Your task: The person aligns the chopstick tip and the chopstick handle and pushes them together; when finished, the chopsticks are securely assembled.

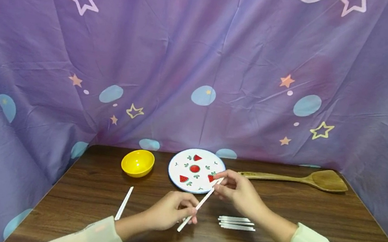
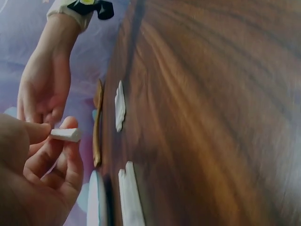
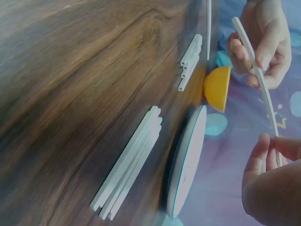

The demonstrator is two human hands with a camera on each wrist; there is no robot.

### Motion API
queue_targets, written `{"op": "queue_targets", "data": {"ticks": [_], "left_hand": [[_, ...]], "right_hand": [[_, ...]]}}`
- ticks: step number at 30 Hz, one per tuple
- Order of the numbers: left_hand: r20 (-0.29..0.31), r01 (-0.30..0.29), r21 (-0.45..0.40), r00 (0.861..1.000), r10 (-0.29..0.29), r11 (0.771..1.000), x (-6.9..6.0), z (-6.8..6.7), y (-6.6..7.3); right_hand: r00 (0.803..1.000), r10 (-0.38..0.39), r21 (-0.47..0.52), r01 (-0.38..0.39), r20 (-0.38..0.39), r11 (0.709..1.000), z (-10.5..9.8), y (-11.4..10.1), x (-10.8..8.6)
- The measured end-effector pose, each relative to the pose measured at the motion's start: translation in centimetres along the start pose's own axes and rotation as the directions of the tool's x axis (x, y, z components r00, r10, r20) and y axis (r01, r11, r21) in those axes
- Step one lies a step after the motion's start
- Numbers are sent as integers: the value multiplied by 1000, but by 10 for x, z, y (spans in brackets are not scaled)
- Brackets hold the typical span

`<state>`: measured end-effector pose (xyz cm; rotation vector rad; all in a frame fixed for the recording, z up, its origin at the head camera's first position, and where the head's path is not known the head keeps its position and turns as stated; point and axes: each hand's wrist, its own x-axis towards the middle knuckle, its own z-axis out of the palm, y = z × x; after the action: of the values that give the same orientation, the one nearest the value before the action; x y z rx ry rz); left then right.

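White stick (image 1: 207,197) held slanted above worktop (image 1: 314,220), in front of plate (image 1: 181,167) — pinched twd nr end by L hand (image 1: 174,213) fingers, at far end by R hand (image 1: 241,192) fingers. Stick bundle (image 1: 236,227) laid R of worktop middle; second bundle (image 3: 190,63) seen farther L in R wrist view. Few thin sticks (image 1: 124,203) placed twd L edge. Yellow bowl (image 1: 137,166) set nr far L corner, plate nr far edge, wooden spatula (image 1: 297,179) nr far R corner.

On the table (image 1: 301,208), a plate (image 1: 191,177) is lying far, between a bowl (image 1: 137,164) at left and a spatula (image 1: 323,180) at right; sticks (image 1: 237,223) are lying nearer.
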<state>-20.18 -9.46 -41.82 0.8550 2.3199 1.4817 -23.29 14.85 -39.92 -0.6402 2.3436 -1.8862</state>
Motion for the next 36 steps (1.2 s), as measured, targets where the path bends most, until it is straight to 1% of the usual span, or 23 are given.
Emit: {"op": "queue_targets", "data": {"ticks": [2, 5, 8, 11, 14, 17, 20, 23, 27, 30, 34, 36], "left_hand": [[0, 14, -42, 1000, -14, 999, 1, 4, 0], [-18, 39, -124, 999, -41, 991, 1, 9, 3], [-46, 38, -205, 998, -48, 978, 1, 12, 7], [-80, 15, -241, 996, -35, 970, 0, 13, 9], [-93, -15, -226, 996, -6, 974, -1, 14, 10], [-104, -34, -158, 994, 18, 987, -1, 15, 9], [-119, -42, -97, 992, 30, 994, -1, 15, 7], [-129, -37, -84, 991, 26, 996, -3, 14, 4], [-136, -21, -103, 991, 7, 994, -8, 10, 0], [-146, -3, -107, 989, -13, 994, -13, 5, -5], [-164, 25, -94, 986, -40, 995, -21, -2, -12], [-174, 38, -81, 983, -52, 996, -27, -7, -17]], "right_hand": [[1000, 7, 53, -7, -15, 999, 3, 0, 3], [999, 29, 122, -25, -31, 992, 7, -1, 7], [999, 31, 130, -25, -43, 991, 11, -1, 10], [998, 32, 121, -26, -47, 992, 12, 0, 11], [999, 34, 129, -29, -39, 991, 13, 1, 12], [999, 34, 133, -31, -20, 991, 14, 3, 12], [1000, 30, 130, -30, 2, 991, 14, 5, 12], [999, 22, 111, -25, 23, 993, 14, 7, 11], [999, 8, 51, -10, 40, 999, 9, 12, 9], [998, -6, -30, 8, 56, 1000, 4, 18, 6], [995, -40, -183, 57, 92, 982, -5, 30, 1], [992, -47, -238, 73, 115, 969, -9, 36, -2]]}}
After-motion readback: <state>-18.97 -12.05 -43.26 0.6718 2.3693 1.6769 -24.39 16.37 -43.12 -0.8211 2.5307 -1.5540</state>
